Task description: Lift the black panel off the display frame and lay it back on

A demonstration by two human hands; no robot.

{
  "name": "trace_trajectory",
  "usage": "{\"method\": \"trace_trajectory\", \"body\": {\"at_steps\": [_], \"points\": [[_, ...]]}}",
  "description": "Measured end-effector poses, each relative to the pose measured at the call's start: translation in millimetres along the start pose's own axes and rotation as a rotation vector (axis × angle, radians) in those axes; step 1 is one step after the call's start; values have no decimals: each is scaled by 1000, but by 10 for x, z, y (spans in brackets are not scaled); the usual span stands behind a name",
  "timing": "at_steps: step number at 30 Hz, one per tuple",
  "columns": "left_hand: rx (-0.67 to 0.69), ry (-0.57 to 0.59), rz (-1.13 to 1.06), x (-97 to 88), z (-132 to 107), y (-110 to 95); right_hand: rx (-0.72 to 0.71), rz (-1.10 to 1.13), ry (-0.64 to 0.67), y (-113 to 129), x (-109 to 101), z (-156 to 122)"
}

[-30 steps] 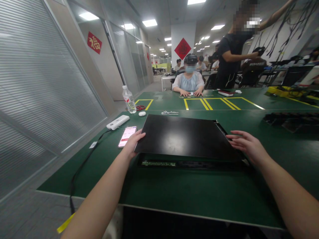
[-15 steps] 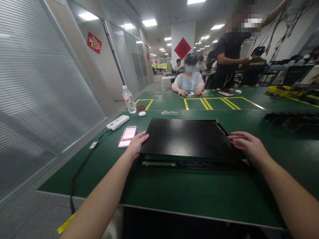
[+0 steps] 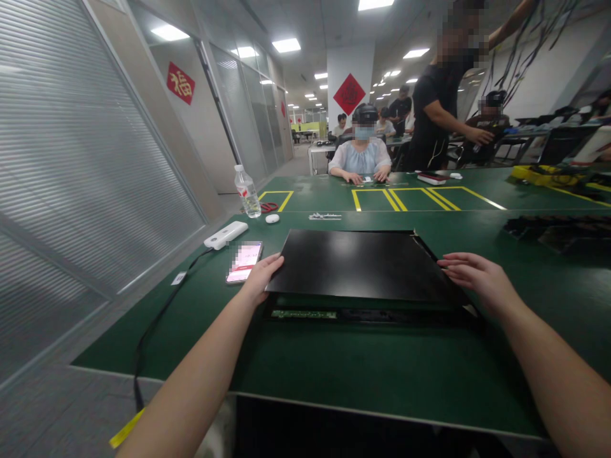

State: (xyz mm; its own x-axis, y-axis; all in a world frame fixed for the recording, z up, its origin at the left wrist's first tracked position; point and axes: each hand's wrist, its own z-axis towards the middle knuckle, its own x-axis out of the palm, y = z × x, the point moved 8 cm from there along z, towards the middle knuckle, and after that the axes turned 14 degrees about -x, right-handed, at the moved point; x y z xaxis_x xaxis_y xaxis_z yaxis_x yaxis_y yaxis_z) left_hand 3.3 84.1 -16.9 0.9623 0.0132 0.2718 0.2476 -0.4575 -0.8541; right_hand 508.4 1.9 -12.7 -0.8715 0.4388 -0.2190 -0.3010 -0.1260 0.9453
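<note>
A large flat black panel lies on the green table, its near edge slightly raised over a black frame with a green circuit strip. My left hand grips the panel's left edge near the front corner. At the right edge my right hand holds the panel, fingers stretched along it.
A phone, a white device with a black cable, a water bottle and red scissors lie to the left. Black parts sit at the right. A seated person faces me; another person stands behind.
The panel has shifted slightly away from me and sunk lower and flatter onto the frame, with both hands staying on its edges. The standing person behind has moved an arm.
</note>
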Motion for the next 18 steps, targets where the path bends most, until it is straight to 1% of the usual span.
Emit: {"method": "trace_trajectory", "body": {"at_steps": [4, 8, 13, 18], "points": [[23, -14, -78, -20, 31, -15, 41, 29, -12, -6, -11, 6], [26, -23, -98, -40, 73, -8, 66, 17, -20, 20, 3, -25], [76, -49, -53, -58, 50, -32, 36, -21, 2, 55, 20, -38], [60, -70, -56, -62, 19, -33, -38, -91, 62, 102, 68, -37]]}}
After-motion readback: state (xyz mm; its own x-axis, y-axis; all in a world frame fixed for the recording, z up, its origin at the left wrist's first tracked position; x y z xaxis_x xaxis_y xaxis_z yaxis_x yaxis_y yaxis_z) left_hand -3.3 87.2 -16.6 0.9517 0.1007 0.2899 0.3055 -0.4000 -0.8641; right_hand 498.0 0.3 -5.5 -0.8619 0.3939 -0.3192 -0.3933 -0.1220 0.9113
